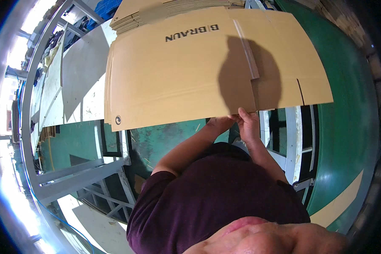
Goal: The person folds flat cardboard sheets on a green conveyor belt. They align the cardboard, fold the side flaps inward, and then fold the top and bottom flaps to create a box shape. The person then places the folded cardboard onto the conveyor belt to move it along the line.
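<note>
A flattened brown cardboard box (165,80) lies in front of me, with dark print on its face and a taped seam (246,51) right of its middle. My right hand (247,125) is closed on its near edge, the thumb on top and the fingers underneath. Close beside it, my left hand (221,123) meets the same edge; its fingers are mostly hidden by the cardboard and the other hand. A dark shadow falls across the box's right half.
Behind the box is a stack of flattened cardboard (182,7). A pale board surface (86,78) lies to the left, near a grey metal frame (80,174). On the right runs a green surface (340,114) with a cardboard piece (340,205). A blue crate (103,12) sits far left.
</note>
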A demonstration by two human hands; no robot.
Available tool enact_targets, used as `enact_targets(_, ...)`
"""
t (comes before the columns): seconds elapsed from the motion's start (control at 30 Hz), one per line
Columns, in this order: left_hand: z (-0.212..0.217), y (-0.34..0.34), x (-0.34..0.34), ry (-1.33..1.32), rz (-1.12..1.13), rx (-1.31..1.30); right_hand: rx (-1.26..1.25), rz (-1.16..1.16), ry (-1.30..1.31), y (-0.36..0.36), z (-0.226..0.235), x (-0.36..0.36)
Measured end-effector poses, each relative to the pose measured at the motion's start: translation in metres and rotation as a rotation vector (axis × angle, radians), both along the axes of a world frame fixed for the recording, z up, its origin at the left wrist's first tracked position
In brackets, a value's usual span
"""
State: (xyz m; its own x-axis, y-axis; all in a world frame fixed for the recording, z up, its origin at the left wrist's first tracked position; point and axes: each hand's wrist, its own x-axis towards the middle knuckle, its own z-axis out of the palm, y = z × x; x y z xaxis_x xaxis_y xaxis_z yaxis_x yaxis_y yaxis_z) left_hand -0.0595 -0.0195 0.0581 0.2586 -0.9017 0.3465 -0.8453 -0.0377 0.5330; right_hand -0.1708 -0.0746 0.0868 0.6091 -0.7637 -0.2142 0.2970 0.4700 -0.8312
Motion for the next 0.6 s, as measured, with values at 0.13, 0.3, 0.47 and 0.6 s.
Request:
enact_targets(0.13, -0.017, 0.057, 0.006, -0.233, -0.131, 0.008, 0.191, 0.436, 0.096, 0.003, -0.003, 0.001)
enact_targets(0.3, -0.004, 0.137, 0.022, 0.176, -0.278, 0.100, 0.218, 0.593, 0.318, -0.008, -0.008, -0.033)
enact_targets(0.47, 0.081, 0.087, 0.011, -0.018, -0.055, -0.080, 0.181, 0.109, 0.268, -0.097, -0.023, -0.116)
enact_targets(0.6, 0.067, 0.022, -0.001, -0.217, -0.032, -0.107, -0.049, -0.433, 0.121, -0.189, -0.012, -0.139)
